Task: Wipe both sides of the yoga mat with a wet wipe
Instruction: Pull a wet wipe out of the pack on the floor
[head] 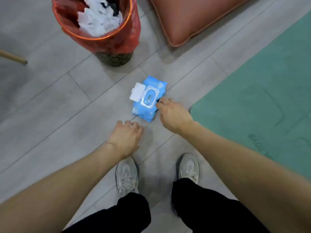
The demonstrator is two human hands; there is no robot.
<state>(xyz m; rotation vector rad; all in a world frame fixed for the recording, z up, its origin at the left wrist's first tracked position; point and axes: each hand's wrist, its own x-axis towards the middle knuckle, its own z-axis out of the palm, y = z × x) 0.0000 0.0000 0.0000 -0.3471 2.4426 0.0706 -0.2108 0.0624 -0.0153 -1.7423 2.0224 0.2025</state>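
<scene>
A blue plastic wet-wipe pack (pixel 149 98), white lid flipped open, is seen on the grey floor (pixel 50 101) beside the green yoga mat (pixel 260 91). Its right edge is touched by the right hand (pixel 173 115); whether the fingers pinch cannot be told. The left hand (pixel 125 137) is held with fingers loosely curled, empty.

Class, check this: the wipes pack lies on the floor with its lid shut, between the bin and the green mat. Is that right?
Not quite. The head view shows the wipes pack with its white lid flipped open. The rest holds: it lies on the floor between the bin and the green mat.

Blue plastic wet-wipe pack (pixel 149 99): white flip lid open, flat on floor, just left of flat green yoga mat (pixel 262 98).
</scene>
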